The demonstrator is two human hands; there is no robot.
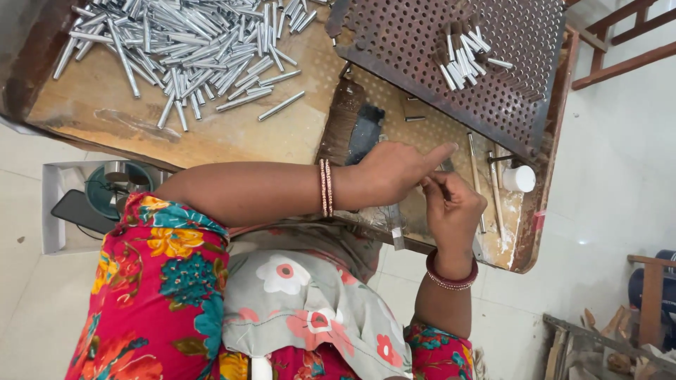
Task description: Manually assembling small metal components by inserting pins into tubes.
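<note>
Small thin piece, too small to identify, pinched between fingertips of right hand (451, 207) and left hand (394, 172), above worn workbench (232, 134) near front edge. Left fingers closed on it, index extended; right curled tight. Likely fitting or assembling step; next move seems to need steady fine alignment. White cup (520, 178) just beside. Perforated metal tray (422, 42) holds finished pieces; loose metal tubes (190, 49) heaped well apart.

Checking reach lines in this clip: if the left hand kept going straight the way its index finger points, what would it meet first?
The left hand points toward the upper right. Its line would probably first cross the thin metal rod lying on the bench, then the perforated metal plate. Depth is unclear.
</note>
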